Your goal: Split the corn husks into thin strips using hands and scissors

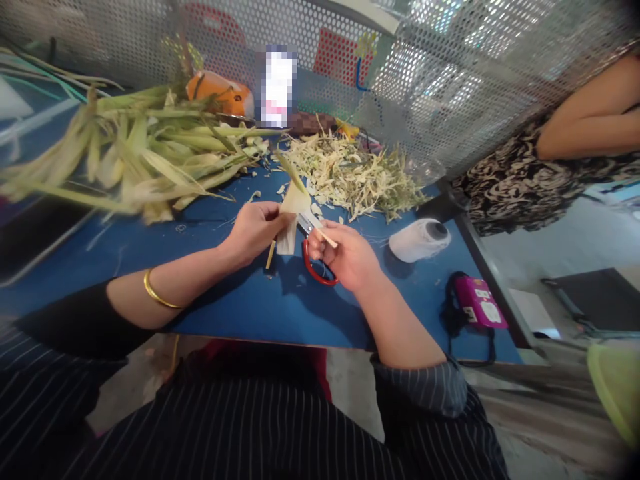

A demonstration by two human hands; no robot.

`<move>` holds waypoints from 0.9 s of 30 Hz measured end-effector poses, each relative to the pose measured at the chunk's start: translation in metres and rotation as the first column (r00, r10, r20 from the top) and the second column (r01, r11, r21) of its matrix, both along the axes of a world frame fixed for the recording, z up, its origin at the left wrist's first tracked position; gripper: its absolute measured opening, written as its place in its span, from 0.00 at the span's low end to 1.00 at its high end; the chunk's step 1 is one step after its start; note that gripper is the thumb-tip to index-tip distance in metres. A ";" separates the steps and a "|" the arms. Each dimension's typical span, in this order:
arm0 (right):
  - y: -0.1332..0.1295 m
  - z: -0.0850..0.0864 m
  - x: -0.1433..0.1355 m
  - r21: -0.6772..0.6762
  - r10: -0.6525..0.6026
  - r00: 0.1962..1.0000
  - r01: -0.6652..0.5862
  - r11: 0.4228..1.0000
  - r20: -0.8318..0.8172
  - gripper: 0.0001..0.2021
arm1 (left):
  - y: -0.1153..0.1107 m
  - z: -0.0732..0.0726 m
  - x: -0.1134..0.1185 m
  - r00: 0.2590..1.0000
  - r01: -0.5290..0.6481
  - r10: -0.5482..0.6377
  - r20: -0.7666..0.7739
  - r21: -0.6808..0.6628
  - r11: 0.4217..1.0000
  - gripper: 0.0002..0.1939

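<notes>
A pale husk piece (287,241) is pinched in my left hand (255,230), over the middle of the blue table. Its greenish tip points up and away from me. My right hand (345,252) is closed on red-handled scissors (320,273), whose blades lie against the right side of the husk. A thin pale strip sticks out by my right fingers. Behind my hands, shredded husk (360,173) forms a loose heap. Long green and yellow husks (145,150) are piled at the back left.
White thread spool (417,240) and a purple box (480,303) with a black strap stand on the right of the blue table (235,307). An orange packet (220,93) and a blurred phone-like screen (278,87) are near the mesh panel. A person's arm (590,120) shows at right.
</notes>
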State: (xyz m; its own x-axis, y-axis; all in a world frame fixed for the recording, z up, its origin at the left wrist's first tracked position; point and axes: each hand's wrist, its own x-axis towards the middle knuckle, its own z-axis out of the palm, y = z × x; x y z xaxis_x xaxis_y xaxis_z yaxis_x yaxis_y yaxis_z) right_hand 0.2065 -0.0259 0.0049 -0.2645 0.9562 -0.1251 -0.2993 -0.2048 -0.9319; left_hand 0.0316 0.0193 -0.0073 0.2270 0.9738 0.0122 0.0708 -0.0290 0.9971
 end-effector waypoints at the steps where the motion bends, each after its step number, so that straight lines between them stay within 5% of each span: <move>1: -0.001 0.002 0.002 0.016 0.015 1.000 -0.015 1.000 -0.023 0.08 | 0.001 0.000 -0.001 1.000 -0.012 0.012 0.002 -0.022 1.000 0.12; 4: -0.003 0.007 0.003 0.058 -0.014 0.996 0.008 0.998 0.089 0.08 | 0.001 0.001 -0.003 1.000 -0.002 0.003 0.022 -0.069 0.998 0.10; 7: -0.003 0.006 -0.001 0.096 -0.177 0.941 0.156 0.983 0.288 0.09 | -0.003 0.003 -0.002 0.997 0.077 -0.075 0.026 -0.095 0.992 0.09; 11: 0.001 -0.001 -0.005 0.194 -0.341 0.882 0.290 0.937 0.326 0.17 | -0.011 0.004 0.001 0.985 0.147 -0.156 -0.077 -0.115 0.982 0.09; 16: 0.003 -0.011 -0.008 0.366 -0.410 0.773 0.247 0.897 0.484 0.16 | -0.014 0.004 0.002 0.927 0.187 -0.138 -0.348 0.111 0.976 0.16; 23: -0.004 -0.010 -0.010 0.568 -0.539 0.581 0.155 0.809 0.609 0.06 | -0.016 0.006 0.002 0.915 0.178 -0.107 -0.389 0.150 0.973 0.18; 25: -0.005 -0.007 -0.009 0.580 -0.552 0.567 0.153 0.800 0.611 0.05 | -0.015 0.007 0.001 0.916 0.157 -0.086 -0.391 0.152 0.976 0.16; 27: -0.006 -0.004 -0.008 0.521 -0.504 0.639 0.184 0.833 0.581 0.06 | -0.014 0.008 0.000 0.920 0.131 -0.068 -0.385 0.139 0.982 0.15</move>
State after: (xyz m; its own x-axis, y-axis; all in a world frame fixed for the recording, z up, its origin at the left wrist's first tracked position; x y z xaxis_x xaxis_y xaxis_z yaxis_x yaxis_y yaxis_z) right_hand 0.1982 -0.0323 0.0012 0.1008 0.9586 0.2663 0.4669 0.1908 -0.8635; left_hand 0.0319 0.0049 0.0006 0.3408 0.9383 0.0593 0.4292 -0.2114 0.8781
